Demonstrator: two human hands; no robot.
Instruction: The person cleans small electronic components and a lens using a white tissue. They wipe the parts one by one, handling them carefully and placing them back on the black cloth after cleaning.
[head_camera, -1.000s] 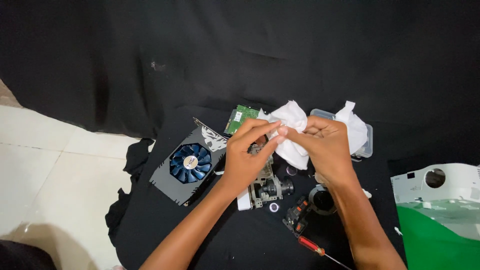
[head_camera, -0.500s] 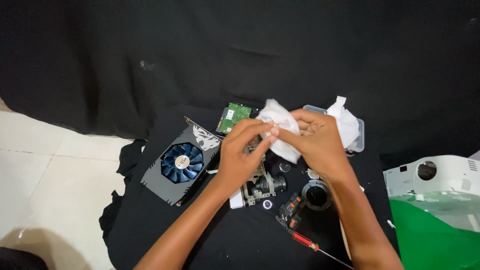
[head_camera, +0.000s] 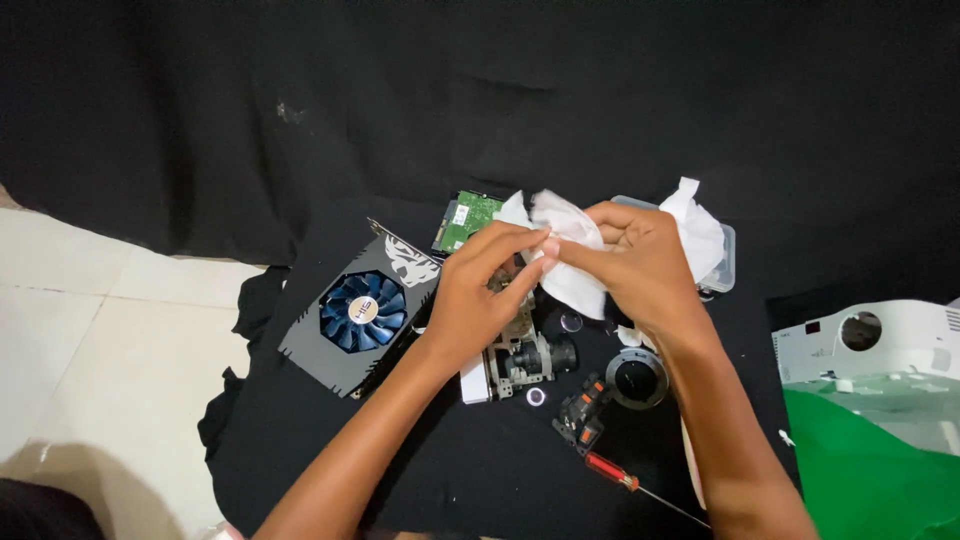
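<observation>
White crumpled tissue (head_camera: 572, 250), mid-frame, is pinched by left hand (head_camera: 487, 290) and right hand (head_camera: 640, 262); wiping gently would likely suit whatever small part it wraps.

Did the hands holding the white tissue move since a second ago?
Cannot tell. The left hand and right hand pinch the white tissue above the lens assembly, as before; only the camera shifted.

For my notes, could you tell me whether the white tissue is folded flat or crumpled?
Crumpled: the white tissue bunches unevenly between both hands.
</observation>
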